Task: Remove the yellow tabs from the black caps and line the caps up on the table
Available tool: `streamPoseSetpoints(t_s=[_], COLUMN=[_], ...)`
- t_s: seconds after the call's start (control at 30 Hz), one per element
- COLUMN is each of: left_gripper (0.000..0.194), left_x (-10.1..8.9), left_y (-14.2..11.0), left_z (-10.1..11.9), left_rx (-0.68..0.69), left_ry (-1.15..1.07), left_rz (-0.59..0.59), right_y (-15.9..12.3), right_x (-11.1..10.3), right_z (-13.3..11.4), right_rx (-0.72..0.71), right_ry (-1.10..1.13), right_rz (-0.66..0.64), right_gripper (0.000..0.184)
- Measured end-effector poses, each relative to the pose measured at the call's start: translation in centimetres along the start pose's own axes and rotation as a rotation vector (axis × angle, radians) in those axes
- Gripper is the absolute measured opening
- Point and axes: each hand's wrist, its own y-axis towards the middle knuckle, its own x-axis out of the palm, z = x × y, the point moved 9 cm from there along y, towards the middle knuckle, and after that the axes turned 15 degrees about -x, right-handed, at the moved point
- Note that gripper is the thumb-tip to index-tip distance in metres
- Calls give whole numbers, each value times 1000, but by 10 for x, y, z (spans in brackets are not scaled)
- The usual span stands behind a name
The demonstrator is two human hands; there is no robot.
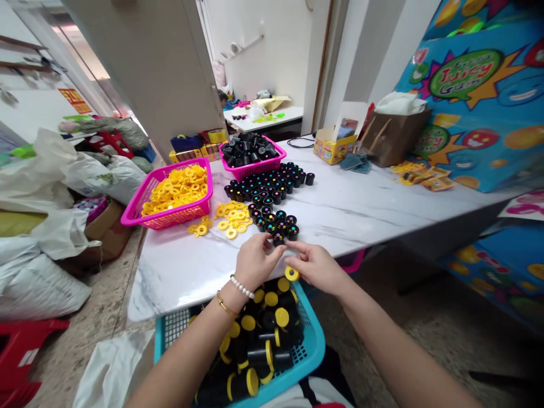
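A: State of your right grip (pixel 314 265)?
B: Closed around one yellow ring (pixel 293 279). It shows just below your thumb, at the near edge of the desk (pixel 178 277). Your index finger points at the nearest black cup (pixel 279 238).

A: Your left grip (pixel 255 262)?
B: Fingers bent at the left side of that cup, thumb out beside it. Can't tell whether you're clamping it or only touching.

A: How does your ring look?
B: Flat, bright yellow, round hole in the middle. Same look as the loose rings (pixel 233 219) on your desk and the pile in the left pink basket (pixel 170 220).

A: And the cup?
B: Short, glossy black, upright, at your end of the cup cluster (pixel 263 224). Small coloured dots show on top, too small to count. Others show blue, pink and orange ones.

A: Below your forearms?
B: Teal basket (pixel 317 344). Black cylinders (pixel 257 356) with yellow discs on their ends, lying at mixed angles.
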Motion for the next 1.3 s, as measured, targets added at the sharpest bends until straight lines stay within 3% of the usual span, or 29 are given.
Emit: streamPoseSetpoints(t_s=[0.1, 0.2, 0.4, 0.5, 0.63, 0.73, 0.87, 1.1, 1.3], left_gripper=[30, 20, 25, 36, 25, 23, 18, 20, 14], left_x=[-5, -23, -64, -75, -73, -72, -71, -70, -69], left_y=[-3, -14, -45, -58, -64, -63, -63, -65, -64], left_z=[2, -6, -68, -83, -78, -77, -79, -82, -80], left_rx=[33, 50, -208, -230, -151, -154, -163, -192, -212], left_ry=[-12, -66, -30, -44, -61, -77, -89, -41, 28], left_rz=[24, 44, 96, 156, 161, 163, 141, 128, 98], right_y=[-1, -7, -2, 11, 31, 45, 61, 55, 51], right_x=[13, 27, 37, 49, 86, 109, 114, 130, 135], right_z=[-11, -6, -11, -29, -54, -59, -60, -24, -25], right_rx=[-59, 34, 23, -77, -192, -203, -226, 115, 77], right_ry=[-51, 45, 209, 189, 119, 32, -64, 142, 198], right_rz=[-69, -145, -203, -209, -312, -346, -259, -415, -417], right_gripper=[25, 24, 32, 24, 18, 27, 35, 31, 31])
